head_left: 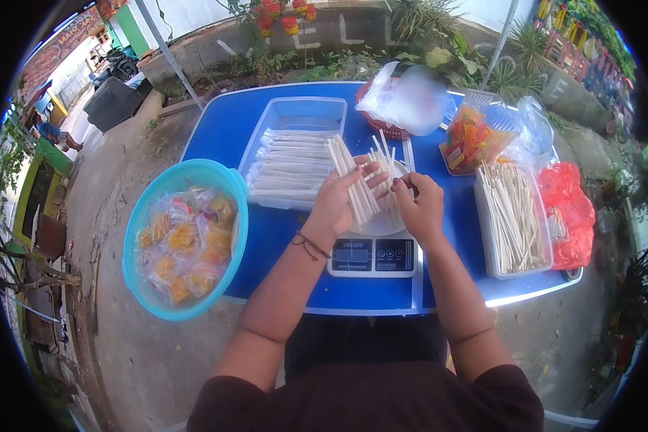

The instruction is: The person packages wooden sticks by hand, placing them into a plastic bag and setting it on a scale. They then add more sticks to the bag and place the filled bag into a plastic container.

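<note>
My left hand [330, 207] is closed around a bundle of thin pale sticks [351, 176], held slanting above a kitchen scale [373, 258]. More loose sticks [387, 155] stand and lean in a whitish bowl [383, 228] on top of the scale. Close by on the right, my right hand [420, 205] is curled with thumb and fingertips pinched at the edge of these sticks. What it pinches, if anything, I cannot make out. The reading on the scale's display is not legible.
Left of the scale, a clear plastic box [295, 104] holds bagged sticks, and a turquoise basin [131, 252] holds bagged yellow snacks. At right are a tub [489, 248] of loose sticks, a red plastic bag [570, 216] and a container of orange packets [475, 137]. Behind stands a red basket [389, 129].
</note>
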The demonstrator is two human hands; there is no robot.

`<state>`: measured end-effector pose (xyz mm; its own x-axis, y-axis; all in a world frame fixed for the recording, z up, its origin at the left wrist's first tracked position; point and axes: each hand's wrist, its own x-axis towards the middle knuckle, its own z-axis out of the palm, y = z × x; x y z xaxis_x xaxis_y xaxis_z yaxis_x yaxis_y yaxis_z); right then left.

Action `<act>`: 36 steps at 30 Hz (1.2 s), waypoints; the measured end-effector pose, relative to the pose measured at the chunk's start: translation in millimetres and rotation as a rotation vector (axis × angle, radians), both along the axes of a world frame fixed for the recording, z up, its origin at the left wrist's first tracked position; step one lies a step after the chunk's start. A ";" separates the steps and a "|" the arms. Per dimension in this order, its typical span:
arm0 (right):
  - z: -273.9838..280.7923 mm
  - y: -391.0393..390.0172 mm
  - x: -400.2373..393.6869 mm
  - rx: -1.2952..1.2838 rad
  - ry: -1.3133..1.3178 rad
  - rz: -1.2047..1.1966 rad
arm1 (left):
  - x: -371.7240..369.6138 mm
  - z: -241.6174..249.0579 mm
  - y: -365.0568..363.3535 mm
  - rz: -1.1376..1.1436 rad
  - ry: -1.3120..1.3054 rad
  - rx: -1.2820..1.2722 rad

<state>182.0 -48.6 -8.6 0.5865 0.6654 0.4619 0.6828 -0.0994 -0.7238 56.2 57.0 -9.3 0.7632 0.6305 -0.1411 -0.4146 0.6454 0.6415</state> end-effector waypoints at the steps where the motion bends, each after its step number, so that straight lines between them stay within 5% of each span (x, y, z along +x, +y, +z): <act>1: 0.1 -0.3 -0.2 -0.012 -0.035 -0.017 | 0.1 0.1 0.1 0.001 -0.003 -0.003; 5: 2.7 -0.4 -0.5 0.008 -0.391 -0.069 | 0.1 -1.2 2.6 -0.019 -0.030 -0.034; 11: 7.5 1.5 -7.4 0.189 -0.240 0.214 | -0.2 -3.6 2.2 -0.113 -0.029 0.018; 17: 5.2 0.7 -9.8 0.083 -0.156 0.292 | -1.2 -0.4 -1.6 -0.226 -0.049 0.073; 36: 1.6 2.7 -6.3 0.103 -0.114 0.235 | 0.3 -8.2 -1.6 -0.170 0.063 0.121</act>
